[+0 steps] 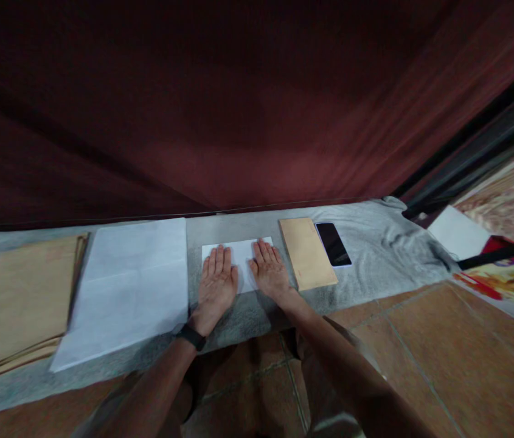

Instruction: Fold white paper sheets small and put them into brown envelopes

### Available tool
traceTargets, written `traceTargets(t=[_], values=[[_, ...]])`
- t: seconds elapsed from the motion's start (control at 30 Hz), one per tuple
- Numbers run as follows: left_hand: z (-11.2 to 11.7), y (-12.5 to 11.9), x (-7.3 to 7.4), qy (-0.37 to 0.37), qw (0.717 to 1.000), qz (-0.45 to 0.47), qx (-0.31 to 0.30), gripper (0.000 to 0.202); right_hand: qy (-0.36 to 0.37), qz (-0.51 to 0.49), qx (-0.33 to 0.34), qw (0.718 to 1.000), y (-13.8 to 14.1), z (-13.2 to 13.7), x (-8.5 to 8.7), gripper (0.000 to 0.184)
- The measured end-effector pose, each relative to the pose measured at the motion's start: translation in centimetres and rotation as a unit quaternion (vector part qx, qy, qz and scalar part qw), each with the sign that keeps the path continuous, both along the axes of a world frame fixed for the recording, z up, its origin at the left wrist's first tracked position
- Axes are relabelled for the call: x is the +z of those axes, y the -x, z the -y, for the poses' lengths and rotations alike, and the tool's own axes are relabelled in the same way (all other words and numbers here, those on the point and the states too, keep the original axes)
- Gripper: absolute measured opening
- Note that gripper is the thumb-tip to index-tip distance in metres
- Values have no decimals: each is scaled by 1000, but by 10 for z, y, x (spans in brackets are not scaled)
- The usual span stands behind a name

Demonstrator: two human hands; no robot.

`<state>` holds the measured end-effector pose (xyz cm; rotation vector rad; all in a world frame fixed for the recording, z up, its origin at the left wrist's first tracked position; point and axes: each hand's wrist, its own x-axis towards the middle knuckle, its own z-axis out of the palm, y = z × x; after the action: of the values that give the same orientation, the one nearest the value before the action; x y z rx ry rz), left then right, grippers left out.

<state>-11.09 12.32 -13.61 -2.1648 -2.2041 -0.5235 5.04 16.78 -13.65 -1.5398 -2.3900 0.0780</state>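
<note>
Both of my palms lie flat on a small white sheet of paper [244, 264], which looks folded and rests on the grey cloth. On its left half is my left hand [218, 281], fingers stretched out and pointing away from me. My right hand [271, 272] covers the right half, its fingers also straight and a little apart. Neither hand grips anything. Just right of my right hand lies a tan envelope [309, 252]. A stack of large white paper sheets [135, 286] sits to the left of my left hand. The middle strip of the small sheet shows between my hands.
A phone [333, 244] with a dark screen lies beside the envelope. Large brown envelopes [28, 292] are piled at the far left. Grey cloth [375, 243] covers the long narrow surface. Behind it hangs a dark red curtain [238, 121]. A dark metal bar [503, 252] stands at the right.
</note>
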Motion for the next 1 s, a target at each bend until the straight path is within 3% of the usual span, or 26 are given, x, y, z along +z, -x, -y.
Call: traceTargets(t=[0.33, 0.53, 0.73, 1.0], values=[[8, 7, -1, 6, 999, -13, 35, 64, -35, -1, -39, 999, -13, 4, -8, 58], [10, 6, -1, -3, 999, -4, 39, 65, -16, 9, -59, 998, -18, 8, 1, 58], [9, 6, -2, -7, 999, -8, 38, 64, -3, -31, 16, 999, -1, 5, 12, 54], [9, 7, -2, 0, 999, -10, 33, 63, 15, -26, 87, 996, 19, 8, 5, 50]])
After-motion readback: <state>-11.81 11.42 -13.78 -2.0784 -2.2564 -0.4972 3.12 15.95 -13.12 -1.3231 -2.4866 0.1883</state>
